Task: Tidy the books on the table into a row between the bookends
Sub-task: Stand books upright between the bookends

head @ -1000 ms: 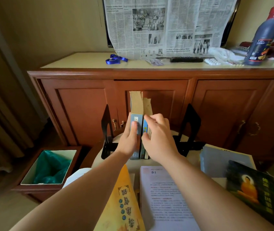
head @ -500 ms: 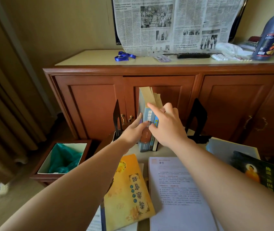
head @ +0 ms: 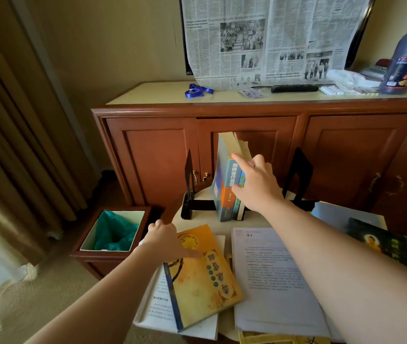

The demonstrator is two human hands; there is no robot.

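Steadying upright books [head: 227, 180] with right hand [head: 257, 187], fingers straight; left hand [head: 165, 234] curling onto yellow book [head: 204, 276] nearer than them. Risking toppling toward left bookend [head: 188, 184] if released.

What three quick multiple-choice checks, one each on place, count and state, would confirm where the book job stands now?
1. Where is the left hand?
A. on the standing books
B. at the yellow book's far left corner
C. in the bin

2. How many books stand between the bookends?
A. one
B. three
C. six

3. How do the standing books sit?
A. leaning, steadied by the right hand
B. flat in a pile
C. tight against the left bookend

Answers: 1 B, it rests on that cover's corner. 2 B, three spines show. 3 A, the tops tilt and the right hand's fingers rest against them.
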